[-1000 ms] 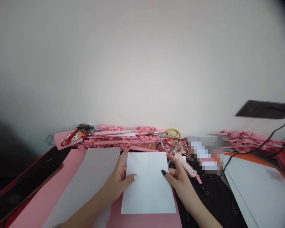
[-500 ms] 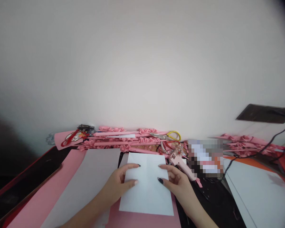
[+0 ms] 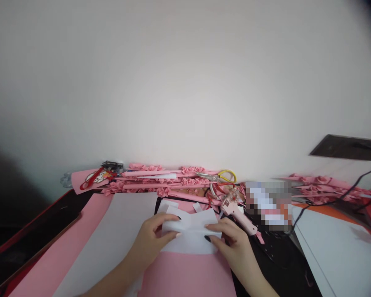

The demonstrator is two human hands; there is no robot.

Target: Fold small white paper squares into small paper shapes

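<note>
A white sheet of paper (image 3: 190, 244) is pinched between my two hands, above a pink sheet (image 3: 188, 274). It bends across its middle, and its top edge looks creased. My left hand (image 3: 153, 235) grips the left side, thumb and index finger closed on the paper. On the right side my right hand (image 3: 231, 239) pinches it in the same way, its dark-nailed thumb on the front. Small white paper pieces (image 3: 198, 207) show just behind the sheet. Close to my right hand lies a pale pink glue gun (image 3: 239, 212).
Pink paper flowers on stems (image 3: 170, 185) lie along the wall. Yellow-handled scissors (image 3: 225, 176) rest on them. Large white paper (image 3: 111, 231) over pink lies left; more white paper (image 3: 336, 243) lies right. A black cable (image 3: 334, 200) runs to the wall socket (image 3: 343, 147).
The white sheet, flat and upright before, now bends across the middle and looks shorter. Its lower edge has risen, baring more of the pink sheet. Both hands keep nearly the same place.
</note>
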